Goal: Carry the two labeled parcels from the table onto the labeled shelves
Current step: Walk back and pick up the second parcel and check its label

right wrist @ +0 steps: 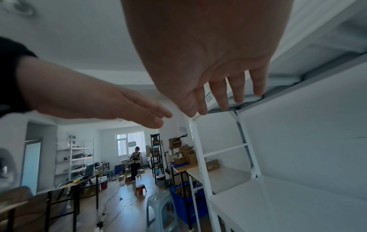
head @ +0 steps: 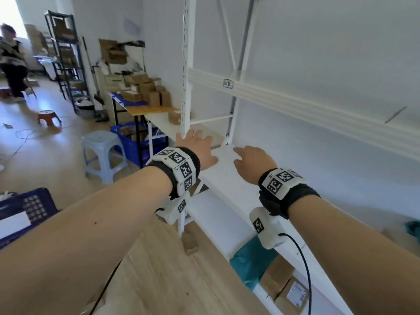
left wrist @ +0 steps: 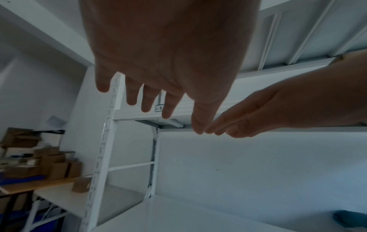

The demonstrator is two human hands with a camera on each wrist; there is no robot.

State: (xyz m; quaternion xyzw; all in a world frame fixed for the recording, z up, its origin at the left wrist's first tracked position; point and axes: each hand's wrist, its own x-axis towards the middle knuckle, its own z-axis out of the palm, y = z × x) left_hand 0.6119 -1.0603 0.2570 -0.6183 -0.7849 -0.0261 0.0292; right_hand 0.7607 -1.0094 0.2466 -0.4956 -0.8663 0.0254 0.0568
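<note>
Both my hands reach out over a bare white shelf board (head: 227, 180) of a white shelving unit, and neither holds anything. My left hand (head: 196, 144) is spread flat beside the perforated upright (head: 186, 87). My right hand (head: 248, 159) hangs just right of it, fingers straight. The left wrist view shows my left hand (left wrist: 158, 97) with spread fingers and my right hand (left wrist: 248, 116) almost touching its thumb. A small label (head: 228, 83) sits on the shelf beam above. On the shelf below lie brown labeled cardboard parcels (head: 293, 294) and a teal bag (head: 250, 262).
Left of the shelving stands a table (head: 150, 109) stacked with cardboard boxes (head: 145, 89), with a blue crate (head: 134, 144) under it. A pale blue stool (head: 102, 153), a red stool (head: 48, 117) and another blue crate (head: 27, 210) stand on the wooden floor. A person (head: 11, 62) is far left.
</note>
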